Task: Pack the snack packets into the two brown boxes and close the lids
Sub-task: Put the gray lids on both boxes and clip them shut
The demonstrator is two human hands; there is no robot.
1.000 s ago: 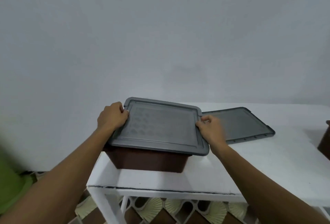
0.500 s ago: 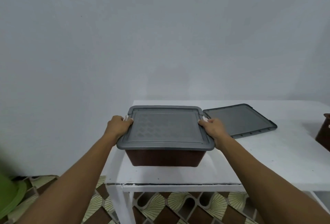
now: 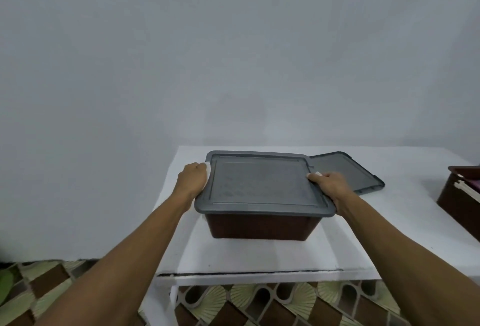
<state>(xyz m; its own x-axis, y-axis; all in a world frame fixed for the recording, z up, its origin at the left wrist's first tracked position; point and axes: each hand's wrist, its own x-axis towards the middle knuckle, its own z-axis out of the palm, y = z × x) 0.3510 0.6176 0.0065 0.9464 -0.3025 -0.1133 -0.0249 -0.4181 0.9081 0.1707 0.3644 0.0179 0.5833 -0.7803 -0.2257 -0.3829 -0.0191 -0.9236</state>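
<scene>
1. A person's left hand [image 3: 193, 181] and right hand [image 3: 331, 188] grip opposite side edges of the grey lid [image 3: 262, 185] sitting on a brown box [image 3: 259, 225]. Holding both sides at once looks meant to seat the lid squarely on the rim.
2. The right thumb lies on the lid's top near its far corner, with the other fingers curled under the lip. The left hand's fingers are bent tight against the lid's left edge, their tips hidden. A small white piece shows beside each hand, though what it is cannot be told.
3. The lid lies flat and level and overhangs the box on every visible side. Whether it has snapped home cannot be told. No snack packets are on show; any packed in this box are covered.
4. A second lid [image 3: 345, 172] lies flat on the table just beside the box, behind the right hand. The second brown box [image 3: 462, 201] stands uncovered at the frame's right edge, well apart from it — that half of the job appears undone. Its contents are too cropped to make out.
5. The held box rests toward the left end of a white table [image 3: 259, 258], set back from the front edge, where a thin dark line runs along the lip.
6. Behind the table is a plain pale grey wall [image 3: 233, 53]; below it is a tiled floor [image 3: 233, 299] in a brown and cream fan pattern.
</scene>
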